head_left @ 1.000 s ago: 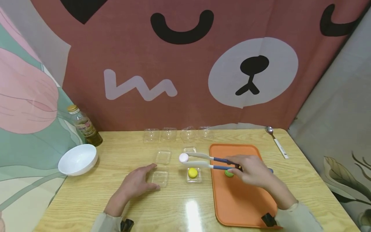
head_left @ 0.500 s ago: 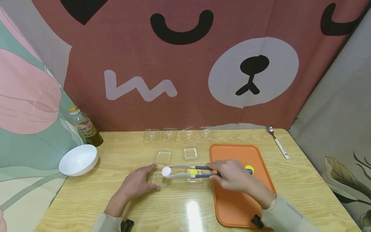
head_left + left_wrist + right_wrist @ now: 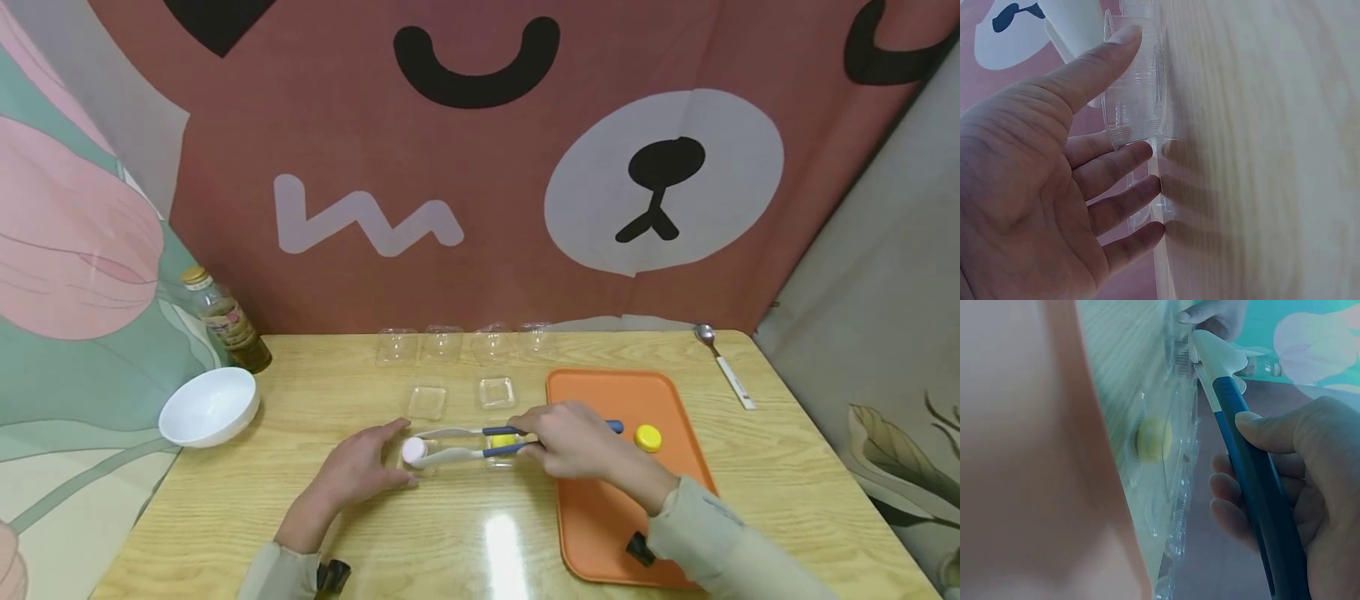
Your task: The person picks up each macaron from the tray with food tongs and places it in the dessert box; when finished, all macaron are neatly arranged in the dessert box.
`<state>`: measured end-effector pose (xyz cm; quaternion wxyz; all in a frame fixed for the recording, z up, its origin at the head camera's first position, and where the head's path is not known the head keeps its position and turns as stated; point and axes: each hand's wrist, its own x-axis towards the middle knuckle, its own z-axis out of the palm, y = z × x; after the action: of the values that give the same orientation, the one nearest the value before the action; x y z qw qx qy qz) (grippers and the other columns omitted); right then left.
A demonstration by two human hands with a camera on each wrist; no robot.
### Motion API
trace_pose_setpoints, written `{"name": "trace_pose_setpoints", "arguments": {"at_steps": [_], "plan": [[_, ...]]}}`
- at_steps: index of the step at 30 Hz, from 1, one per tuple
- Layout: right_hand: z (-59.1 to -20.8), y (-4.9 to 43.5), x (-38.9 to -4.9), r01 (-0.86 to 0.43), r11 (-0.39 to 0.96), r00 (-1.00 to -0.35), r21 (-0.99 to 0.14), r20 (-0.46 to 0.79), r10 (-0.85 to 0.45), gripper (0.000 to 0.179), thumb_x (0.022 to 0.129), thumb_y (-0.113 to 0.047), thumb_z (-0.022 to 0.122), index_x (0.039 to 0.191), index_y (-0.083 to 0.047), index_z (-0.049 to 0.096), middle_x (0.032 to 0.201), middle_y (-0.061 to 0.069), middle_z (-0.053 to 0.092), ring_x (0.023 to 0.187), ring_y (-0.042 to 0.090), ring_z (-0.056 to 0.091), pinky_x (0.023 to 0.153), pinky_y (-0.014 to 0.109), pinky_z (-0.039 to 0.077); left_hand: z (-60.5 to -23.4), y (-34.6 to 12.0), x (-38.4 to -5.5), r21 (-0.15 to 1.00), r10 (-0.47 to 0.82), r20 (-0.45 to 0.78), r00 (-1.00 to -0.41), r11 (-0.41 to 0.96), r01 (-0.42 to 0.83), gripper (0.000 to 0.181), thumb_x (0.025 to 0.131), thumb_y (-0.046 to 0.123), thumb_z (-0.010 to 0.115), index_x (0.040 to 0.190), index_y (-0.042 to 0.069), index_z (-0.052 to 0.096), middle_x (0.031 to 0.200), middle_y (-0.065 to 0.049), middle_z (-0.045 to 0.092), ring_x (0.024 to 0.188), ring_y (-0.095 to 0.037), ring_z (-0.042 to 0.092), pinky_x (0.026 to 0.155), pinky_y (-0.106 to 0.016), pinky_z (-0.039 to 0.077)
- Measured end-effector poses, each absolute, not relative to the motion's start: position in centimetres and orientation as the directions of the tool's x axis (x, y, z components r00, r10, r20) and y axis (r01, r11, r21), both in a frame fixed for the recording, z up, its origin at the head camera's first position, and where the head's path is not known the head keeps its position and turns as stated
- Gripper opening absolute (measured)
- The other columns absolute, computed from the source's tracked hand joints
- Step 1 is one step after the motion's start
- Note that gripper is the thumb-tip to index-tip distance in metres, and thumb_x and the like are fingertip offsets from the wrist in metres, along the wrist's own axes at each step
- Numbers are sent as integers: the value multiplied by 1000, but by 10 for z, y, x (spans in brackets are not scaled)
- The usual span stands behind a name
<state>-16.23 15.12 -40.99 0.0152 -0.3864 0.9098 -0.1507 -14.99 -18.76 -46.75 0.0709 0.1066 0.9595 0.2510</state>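
Note:
My right hand (image 3: 573, 440) grips a pair of tongs (image 3: 1249, 462) with blue handles and pale tips. Pinched in the tips is a pale pink macaron (image 3: 413, 451), over a small clear plastic box (image 3: 1132, 103). My left hand (image 3: 362, 468) lies around that box, thumb at its near side and forefinger at its far side, fingers loosely extended. Under the tongs, a yellow macaron (image 3: 1154, 440) sits in another clear box, partly hidden in the head view. One more yellow macaron (image 3: 648, 438) lies on the orange tray (image 3: 615, 392), beyond my right wrist.
Two more clear boxes, one left (image 3: 427, 402) and one right (image 3: 497, 392), stand behind the hands. Several clear lids (image 3: 442, 343) line the table's back edge. At left are a white bowl (image 3: 210, 408) and an oil bottle (image 3: 232, 327); a spoon (image 3: 724, 367) lies at back right.
My right hand has carried the tongs and pale pink macaron left and down, from above the middle boxes to the box at my left hand. My left hand has stayed in place.

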Motion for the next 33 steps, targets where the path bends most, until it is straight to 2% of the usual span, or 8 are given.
{"name": "trace_pose_setpoints", "arguments": {"at_steps": [5,18,27,33], "plan": [[-410,144,-162,-683,670,-710,-290,47,-703,37,95,-26,71,129,-12,70,110,4,77,51,-1,41,44,18,30,-468,-187,-150,503,242,-83,-967,848,169,92,69,46,92,148,15,54,143,-12,62,129,-35,60,103,-57,51],[-408,139,-156,-665,697,-730,-269,35,-683,35,94,-27,72,125,-11,71,97,2,75,56,0,47,45,18,37,-467,-185,-149,490,239,-84,-967,855,169,92,69,43,92,147,14,54,140,-12,64,127,-34,61,102,-56,52],[-405,138,-154,-658,710,-739,-253,34,-673,31,92,-27,74,119,-12,73,94,0,73,60,1,51,48,17,40,-466,-186,-149,488,239,-87,-967,857,168,89,71,43,91,147,14,54,143,-12,62,131,-35,59,105,-56,50],[-406,140,-153,-657,708,-739,-259,33,-673,35,93,-28,73,123,-10,72,100,2,75,61,1,50,49,17,40,-467,-186,-149,486,237,-90,-967,858,165,90,71,43,91,147,14,54,142,-12,62,130,-35,59,105,-55,50]]}}
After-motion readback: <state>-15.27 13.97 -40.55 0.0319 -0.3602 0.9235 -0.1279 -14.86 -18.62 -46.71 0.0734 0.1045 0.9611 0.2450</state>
